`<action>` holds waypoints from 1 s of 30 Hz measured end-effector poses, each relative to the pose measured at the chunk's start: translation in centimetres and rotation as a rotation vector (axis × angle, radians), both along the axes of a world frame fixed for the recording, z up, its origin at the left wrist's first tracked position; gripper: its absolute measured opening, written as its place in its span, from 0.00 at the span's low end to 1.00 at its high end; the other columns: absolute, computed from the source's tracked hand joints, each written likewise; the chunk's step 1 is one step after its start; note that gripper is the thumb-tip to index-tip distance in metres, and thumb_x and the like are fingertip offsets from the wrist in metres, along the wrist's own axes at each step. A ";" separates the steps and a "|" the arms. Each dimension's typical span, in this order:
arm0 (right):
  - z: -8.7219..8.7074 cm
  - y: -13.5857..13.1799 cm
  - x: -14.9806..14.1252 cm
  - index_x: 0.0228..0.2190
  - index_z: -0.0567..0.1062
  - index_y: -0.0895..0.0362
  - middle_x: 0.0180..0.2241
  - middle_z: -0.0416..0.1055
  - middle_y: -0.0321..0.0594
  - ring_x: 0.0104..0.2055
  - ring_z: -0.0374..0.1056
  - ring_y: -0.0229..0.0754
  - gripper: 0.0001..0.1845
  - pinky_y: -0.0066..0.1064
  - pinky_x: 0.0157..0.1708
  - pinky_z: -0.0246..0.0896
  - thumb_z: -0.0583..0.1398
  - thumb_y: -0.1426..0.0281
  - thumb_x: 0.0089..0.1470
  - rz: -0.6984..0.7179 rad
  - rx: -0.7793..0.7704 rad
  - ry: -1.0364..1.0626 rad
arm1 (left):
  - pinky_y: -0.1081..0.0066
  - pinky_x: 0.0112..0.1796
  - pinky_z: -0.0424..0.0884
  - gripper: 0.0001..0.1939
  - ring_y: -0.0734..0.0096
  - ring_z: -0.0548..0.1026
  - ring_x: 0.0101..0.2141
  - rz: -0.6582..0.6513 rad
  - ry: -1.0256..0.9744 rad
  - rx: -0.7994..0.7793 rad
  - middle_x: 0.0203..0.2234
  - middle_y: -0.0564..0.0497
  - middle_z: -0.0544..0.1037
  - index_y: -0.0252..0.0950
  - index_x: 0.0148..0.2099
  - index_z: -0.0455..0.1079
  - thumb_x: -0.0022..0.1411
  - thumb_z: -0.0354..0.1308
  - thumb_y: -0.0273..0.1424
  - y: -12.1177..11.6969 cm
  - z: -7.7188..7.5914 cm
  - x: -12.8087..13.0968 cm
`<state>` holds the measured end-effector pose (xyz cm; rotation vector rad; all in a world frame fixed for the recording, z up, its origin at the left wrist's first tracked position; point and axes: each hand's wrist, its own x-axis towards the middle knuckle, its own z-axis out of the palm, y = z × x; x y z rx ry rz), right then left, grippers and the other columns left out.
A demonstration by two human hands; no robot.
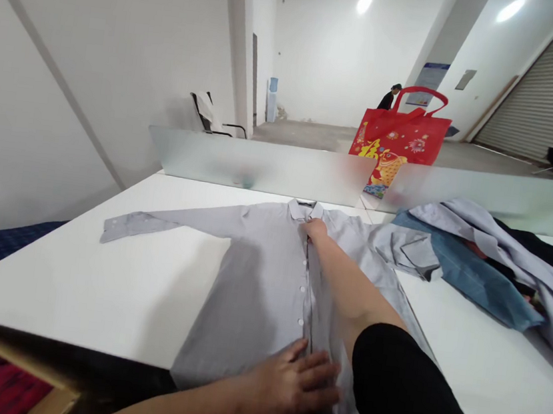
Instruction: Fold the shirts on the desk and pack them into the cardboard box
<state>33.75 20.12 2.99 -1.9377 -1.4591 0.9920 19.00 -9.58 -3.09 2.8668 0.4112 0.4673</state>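
Observation:
A light grey button-up shirt (257,278) lies face up on the white table, collar toward the far edge. Its left-hand sleeve in view stretches out flat, while the other sleeve (405,246) is bunched near a clothes pile. My right hand (314,230) is at the front opening just below the collar, fingers closed on the fabric edge; the fingertips are partly hidden. Over the lower front, near the hem, my left hand (292,387) has its fingers spread beside the button strip, slightly blurred. White buttons (302,289) run down the front between the hands.
Several garments, one of them blue (479,279), are heaped at the right. A frosted divider (261,165) borders the table's far side, with a red bag (406,139) at it. A cardboard box (51,401) with red cloth stands lower left. A person (389,97) is far behind.

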 end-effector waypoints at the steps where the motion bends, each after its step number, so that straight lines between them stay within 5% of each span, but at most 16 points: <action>1: 0.2 -0.7 -0.2 0.32 0.71 0.64 0.19 0.65 0.34 0.23 0.65 0.33 0.06 0.24 0.26 0.62 0.61 0.72 0.56 0.004 -0.040 0.033 | 0.49 0.63 0.54 0.28 0.56 0.53 0.66 0.042 -0.036 -0.039 0.67 0.41 0.57 0.37 0.68 0.52 0.70 0.46 0.40 0.1 -0.3 -0.1; 6: 0.0 -7.0 0.3 0.26 0.69 0.59 0.16 0.65 0.33 0.17 0.62 0.35 0.15 0.26 0.17 0.61 0.70 0.66 0.47 0.104 -0.232 0.212 | 0.54 0.62 0.59 0.20 0.60 0.56 0.65 0.432 -0.217 -0.068 0.62 0.38 0.64 0.33 0.61 0.61 0.70 0.43 0.30 2.3 -1.1 -3.3; 12: -2.0 -18.8 1.6 0.28 0.69 0.58 0.19 0.69 0.35 0.19 0.66 0.36 0.18 0.22 0.12 0.51 0.72 0.68 0.41 0.283 -0.296 0.477 | 0.42 0.61 0.54 0.24 0.44 0.50 0.66 0.830 0.077 0.040 0.67 0.42 0.56 0.37 0.64 0.62 0.70 0.46 0.39 4.6 -0.3 -9.5; 16: -3.9 -24.7 0.5 0.25 0.68 0.57 0.17 0.66 0.30 0.18 0.61 0.33 0.13 0.22 0.13 0.47 0.68 0.71 0.39 0.295 -0.166 0.427 | 0.42 0.61 0.52 0.28 0.46 0.52 0.66 0.921 0.204 0.004 0.67 0.44 0.56 0.39 0.67 0.57 0.70 0.43 0.44 4.3 -1.4 -10.8; 20: -4.7 -27.1 -0.2 0.18 0.62 0.56 0.14 0.56 0.25 0.16 0.52 0.27 0.13 0.21 0.16 0.44 0.64 0.75 0.37 0.248 0.036 0.370 | 0.43 0.62 0.49 0.29 0.48 0.52 0.66 0.944 0.213 0.022 0.67 0.46 0.56 0.40 0.68 0.55 0.70 0.42 0.45 4.1 -2.2 -10.4; 25: -4.5 -28.5 0.5 0.27 0.67 0.55 0.16 0.62 0.26 0.16 0.57 0.32 0.08 0.24 0.14 0.51 0.61 0.74 0.41 0.111 0.016 0.543 | 0.44 0.62 0.51 0.26 0.49 0.56 0.64 0.941 0.134 0.036 0.65 0.44 0.61 0.39 0.64 0.61 0.70 0.43 0.44 3.9 -1.4 -10.3; 30: -4.2 -30.3 1.0 0.33 0.68 0.57 0.19 0.64 0.28 0.20 0.61 0.33 0.14 0.24 0.17 0.60 0.67 0.72 0.44 0.119 -0.023 0.603 | 0.57 0.55 0.63 0.17 0.57 0.69 0.53 1.126 -0.359 0.198 0.49 0.39 0.74 0.34 0.50 0.68 0.70 0.46 0.39 -1.6 -0.8 -11.7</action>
